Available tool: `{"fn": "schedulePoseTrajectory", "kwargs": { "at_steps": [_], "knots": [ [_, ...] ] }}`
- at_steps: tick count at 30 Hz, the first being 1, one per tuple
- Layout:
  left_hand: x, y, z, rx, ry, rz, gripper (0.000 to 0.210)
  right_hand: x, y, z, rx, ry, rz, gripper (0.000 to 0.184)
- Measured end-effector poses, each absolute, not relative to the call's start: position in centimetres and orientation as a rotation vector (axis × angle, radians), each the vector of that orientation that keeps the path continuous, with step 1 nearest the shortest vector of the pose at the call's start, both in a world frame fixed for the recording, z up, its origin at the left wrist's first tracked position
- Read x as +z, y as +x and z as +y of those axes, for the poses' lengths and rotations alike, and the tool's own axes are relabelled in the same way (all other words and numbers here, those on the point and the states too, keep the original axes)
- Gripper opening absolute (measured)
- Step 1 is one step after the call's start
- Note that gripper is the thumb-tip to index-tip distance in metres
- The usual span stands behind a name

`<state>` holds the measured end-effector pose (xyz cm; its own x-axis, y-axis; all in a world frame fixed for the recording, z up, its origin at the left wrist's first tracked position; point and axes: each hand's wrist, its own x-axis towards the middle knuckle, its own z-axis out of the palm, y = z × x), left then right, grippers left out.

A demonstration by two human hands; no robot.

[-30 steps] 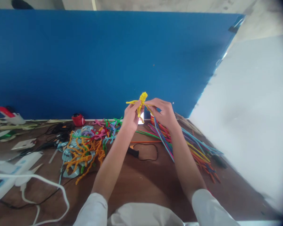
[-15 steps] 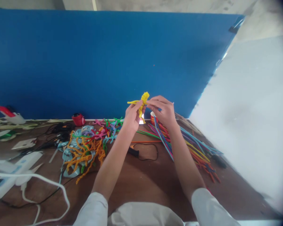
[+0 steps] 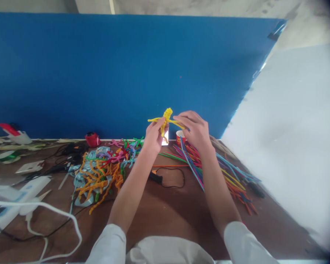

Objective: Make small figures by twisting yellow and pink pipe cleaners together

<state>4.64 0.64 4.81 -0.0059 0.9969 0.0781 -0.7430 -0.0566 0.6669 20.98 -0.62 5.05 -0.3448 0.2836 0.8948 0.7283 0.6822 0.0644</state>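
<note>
A small yellow pipe-cleaner figure (image 3: pixel 167 113) is held up over the far part of the table, its coiled top pointing upward and thin limbs sticking out to both sides. My left hand (image 3: pixel 154 136) pinches its middle between thumb and fingers. Closed around the outer part of the figure's right-side limb is my right hand (image 3: pixel 194 126); the limb's tip reaches its thumb. Behind the hands stand a red cup (image 3: pixel 180 136) and a lit phone screen (image 3: pixel 165 138), partly covered by the left hand and the figure.
Straight coloured pipe cleaners (image 3: pixel 194 161) lie under my right forearm. Twisted orange pipe-cleaner pieces (image 3: pixel 99 181) and other coloured ones pile up at left. A black-handled tool (image 3: pixel 156 177) rests mid-table. Further left are a power strip (image 3: pixel 30 194), a white cable (image 3: pixel 68 216) and a red item (image 3: pixel 92 139).
My right hand has slid outward to the right, away from the figure's body, so the yellow limb on that side now shows. My left hand keeps its hold with little movement.
</note>
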Motion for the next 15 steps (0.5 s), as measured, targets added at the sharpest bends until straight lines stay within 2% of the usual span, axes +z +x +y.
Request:
{"fn": "schedulePoseTrajectory", "kwargs": {
  "at_steps": [9, 15],
  "knots": [
    [4.82, 4.46, 0.81, 1.561, 0.622, 0.51, 0.01, 4.87, 20.4, -0.52, -0.737, -0.819, -1.913, 0.029],
    [4.91, 4.58, 0.67, 1.55, 0.617, 0.519, 0.009, 4.65, 20.16, -0.39, -0.821, -0.803, -1.84, 0.034]
  ]
}}
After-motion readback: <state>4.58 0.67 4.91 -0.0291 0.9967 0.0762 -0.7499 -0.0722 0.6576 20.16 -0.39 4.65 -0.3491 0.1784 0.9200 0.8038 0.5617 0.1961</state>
